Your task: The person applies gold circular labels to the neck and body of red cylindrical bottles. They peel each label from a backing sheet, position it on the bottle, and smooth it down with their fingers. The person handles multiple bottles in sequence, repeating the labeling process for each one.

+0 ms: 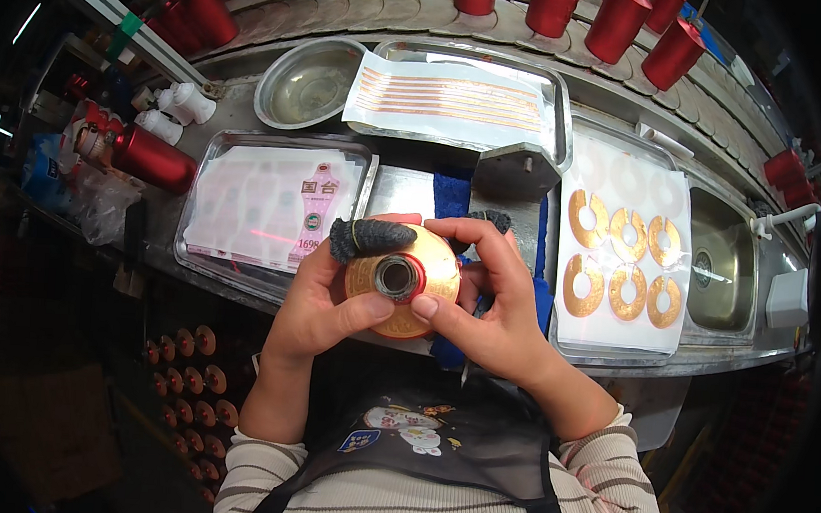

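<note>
Curling partly closed, the left grip [321, 306] holds the gold-topped bottle [443, 270] near the surface's [235, 105] front edge; the right grip [493, 316] wraps its other side. Even thumb pressure, worked outward from the neck [419, 278], should help avoid wrinkles.

A factory workshop, by its slatted conveyor [416, 8] carrying red bottles [618, 25] across the top of the frame, and its metal tabletop [239, 105] with a decal sheet [608, 253] and a sink [720, 228] at right.
</note>
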